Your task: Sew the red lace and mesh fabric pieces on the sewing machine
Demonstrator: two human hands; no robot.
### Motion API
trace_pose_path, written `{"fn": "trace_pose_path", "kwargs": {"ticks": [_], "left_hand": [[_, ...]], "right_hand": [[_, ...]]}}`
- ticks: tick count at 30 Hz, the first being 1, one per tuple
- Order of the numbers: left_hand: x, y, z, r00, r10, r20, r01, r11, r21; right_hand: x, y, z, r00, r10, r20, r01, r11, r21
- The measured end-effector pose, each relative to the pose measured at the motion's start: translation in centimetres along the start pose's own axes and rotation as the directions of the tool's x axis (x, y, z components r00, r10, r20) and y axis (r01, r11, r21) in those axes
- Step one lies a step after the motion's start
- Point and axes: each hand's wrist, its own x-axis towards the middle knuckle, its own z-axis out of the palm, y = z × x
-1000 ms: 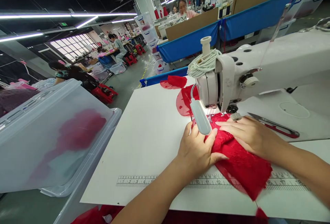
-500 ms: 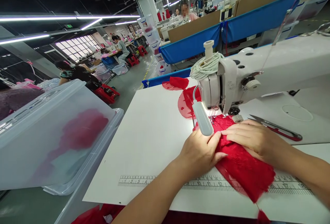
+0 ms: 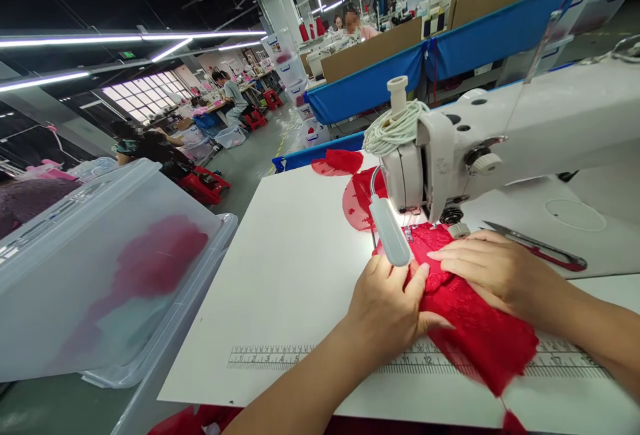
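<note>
A piece of red lace fabric (image 3: pixel 470 321) lies on the white sewing table (image 3: pixel 300 268), running under the head of a white sewing machine (image 3: pixel 500 135). My left hand (image 3: pixel 387 305) presses on the fabric's left edge, fingers curled against it, just below the machine's small lamp (image 3: pixel 390 229). My right hand (image 3: pixel 487 268) lies flat on the fabric, fingers stretched toward the needle area. More red lace (image 3: pixel 357 198) sits behind the machine head.
Red-handled snips (image 3: pixel 537 248) lie on the machine bed to the right. A translucent plastic bin (image 3: pixel 100 268) holding red fabric stands at the left. A printed ruler (image 3: pixel 280 356) runs along the table's front. Other people work at stations beyond the aisle.
Both hands have shifted slightly with the fabric near the needle; the left hand's fingers now bunch the lace edge a little more. The view moved slightly.
</note>
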Motion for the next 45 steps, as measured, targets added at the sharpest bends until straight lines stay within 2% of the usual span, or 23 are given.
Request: {"fn": "trace_pose_path", "kwargs": {"ticks": [7, 12, 19, 27, 38, 39, 41, 43, 44, 45], "left_hand": [[0.1, -0.2, 0.2, 0.999, -0.003, 0.043, 0.001, 0.999, 0.045], [0.2, -0.3, 0.3, 1.0, -0.005, 0.008, 0.005, 0.998, 0.067], [0.3, -0.5, 0.3, 0.999, -0.027, 0.019, 0.026, 0.997, 0.066], [0.2, -0.9, 0.7, 0.996, -0.045, 0.079, 0.042, 0.998, 0.042], [0.1, -1.4, 0.7, 0.997, -0.057, 0.059, 0.061, 0.996, -0.062], [0.3, -1.5, 0.6, 0.995, -0.089, 0.05, 0.093, 0.99, -0.104], [1.1, -2.0, 0.4, 0.967, -0.244, 0.079, 0.255, 0.946, -0.202], [2.1, -3.2, 0.3, 0.891, -0.42, 0.171, 0.452, 0.856, -0.251], [2.7, -4.0, 0.4, 0.858, -0.465, 0.219, 0.51, 0.824, -0.248], [3.3, -5.0, 0.6, 0.843, -0.472, 0.258, 0.53, 0.813, -0.241]], "right_hand": [[0.0, 0.1, 0.1, 1.0, -0.003, -0.011, 0.003, 1.0, -0.005], [0.4, 0.2, -0.1, 1.0, 0.01, 0.0, -0.01, 1.0, -0.017], [1.3, 0.7, -0.6, 0.998, -0.055, -0.04, 0.051, 0.996, -0.075], [1.3, 0.7, -0.4, 1.0, -0.003, -0.02, 0.001, 0.997, -0.08], [0.6, 1.1, 0.4, 0.998, 0.057, 0.016, -0.055, 0.996, -0.067], [0.6, 1.2, 0.4, 0.999, 0.046, 0.013, -0.045, 0.997, -0.062], [0.7, 1.4, 0.3, 1.0, 0.018, 0.003, -0.018, 0.999, -0.051], [0.7, 1.5, 0.3, 1.0, 0.001, -0.007, -0.001, 0.999, -0.044], [0.7, 1.5, 0.2, 1.0, -0.004, -0.013, 0.004, 0.999, -0.042], [0.7, 1.5, 0.2, 1.0, -0.008, -0.015, 0.007, 0.999, -0.041]]}}
